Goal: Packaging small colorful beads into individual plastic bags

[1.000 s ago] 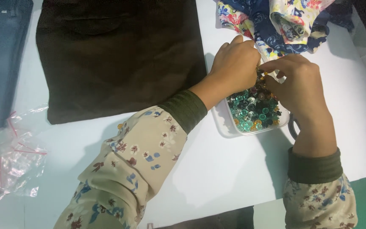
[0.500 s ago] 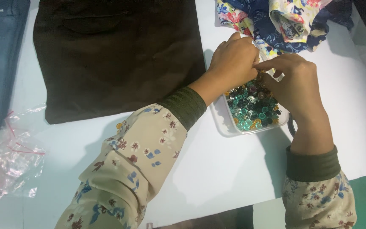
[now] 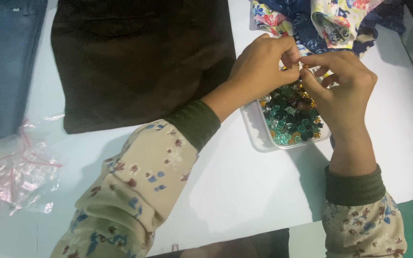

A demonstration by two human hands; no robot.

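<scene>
a small item, too tiny to be identified, is pinched between the fingertips of the left hand (image 3: 264, 67) and the right hand (image 3: 342, 88), both held just above the far end of a clear tray (image 3: 254, 129) filled with green and amber beads (image 3: 290, 119). the tray's far end is hidden by the hands. left of the tray a dark brown garment (image 3: 139, 57) is spread; beyond the tray floral fabric (image 3: 321, 19) is bunched; far left of it lie blue denim (image 3: 5, 62) and clear plastic bags (image 3: 15, 167).

- beads (image 3: 290, 119) in the clear tray (image 3: 256, 129): mostly teal and green, some amber
- sleeves (image 3: 135, 191): cream with tiny floral print, olive cuffs
- folded cloth (image 3: 139, 57): dark brown
- jeans (image 3: 3, 57): blue
- bunched fabric (image 3: 331, 19): navy floral
- tabletop (image 3: 244, 191): white
</scene>
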